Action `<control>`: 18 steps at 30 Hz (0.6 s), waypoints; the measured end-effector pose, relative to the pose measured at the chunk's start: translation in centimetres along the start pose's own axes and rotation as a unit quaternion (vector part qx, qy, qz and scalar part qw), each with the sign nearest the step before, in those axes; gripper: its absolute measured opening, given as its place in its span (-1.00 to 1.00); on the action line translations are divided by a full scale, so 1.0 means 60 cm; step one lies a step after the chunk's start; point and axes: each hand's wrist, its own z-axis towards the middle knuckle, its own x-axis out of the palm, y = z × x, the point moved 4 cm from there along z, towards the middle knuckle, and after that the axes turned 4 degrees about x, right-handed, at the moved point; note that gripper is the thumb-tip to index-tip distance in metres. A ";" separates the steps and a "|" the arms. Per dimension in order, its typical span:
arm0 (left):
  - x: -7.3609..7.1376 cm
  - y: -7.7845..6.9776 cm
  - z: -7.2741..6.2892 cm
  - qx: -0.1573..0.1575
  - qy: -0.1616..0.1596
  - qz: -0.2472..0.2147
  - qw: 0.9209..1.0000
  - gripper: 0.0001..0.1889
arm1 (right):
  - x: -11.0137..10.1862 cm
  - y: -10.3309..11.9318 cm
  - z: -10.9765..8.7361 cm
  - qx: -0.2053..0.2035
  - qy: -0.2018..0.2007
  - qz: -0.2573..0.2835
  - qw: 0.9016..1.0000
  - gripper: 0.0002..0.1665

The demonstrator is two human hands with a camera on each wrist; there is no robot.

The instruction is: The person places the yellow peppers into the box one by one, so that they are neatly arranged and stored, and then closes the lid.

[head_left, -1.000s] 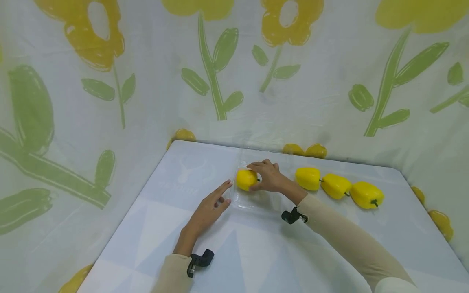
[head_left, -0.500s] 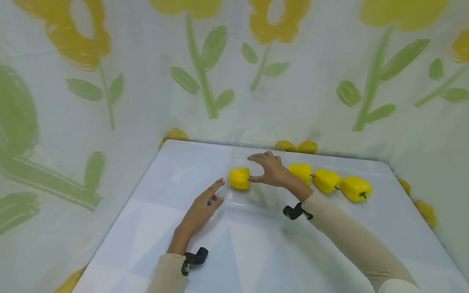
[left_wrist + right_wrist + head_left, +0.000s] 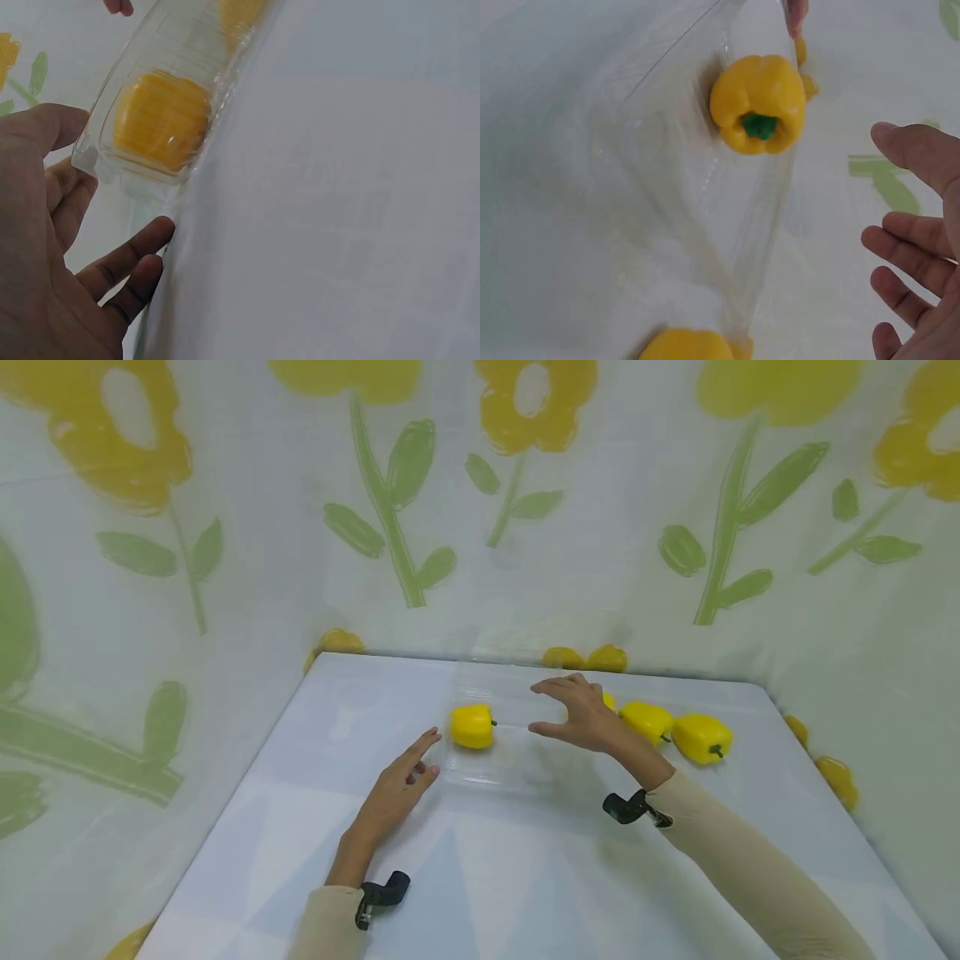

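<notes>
A yellow bell pepper [image 3: 472, 727] with a green stem lies at the left end of a clear plastic container [image 3: 480, 777]. My left hand [image 3: 393, 793] is beside the container's left end, fingers extended; in the left wrist view its thumb [image 3: 64, 126] meets the rim. Over the container's right part is my right hand [image 3: 581, 718], thumb and fingers spread apart, holding nothing. The right wrist view shows a gap between that hand and the stem side of the pepper [image 3: 757, 105]. Part of another yellow pepper [image 3: 609, 700] shows behind the right hand.
Two more yellow peppers [image 3: 647, 720] [image 3: 702, 739] lie in a row to the right on the pale patterned table [image 3: 465, 893]. A flower-print curtain [image 3: 585, 577] hangs along the table's back and left edges.
My right hand has let go of the pepper in the container and drawn back to the right, its fingers spreading. The left hand has stayed by the container's end. The head view has shifted right.
</notes>
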 end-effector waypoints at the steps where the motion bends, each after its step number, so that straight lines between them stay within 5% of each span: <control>1: 0.000 0.000 -0.001 0.000 0.001 -0.001 1.000 -0.40 | -0.002 -0.004 -0.005 0.002 -0.002 0.002 1.000 -0.25; 18: 0.001 -0.006 0.002 0.004 0.002 0.002 1.000 -0.41 | -0.032 -0.084 -0.068 0.046 -0.037 0.001 0.998 -0.30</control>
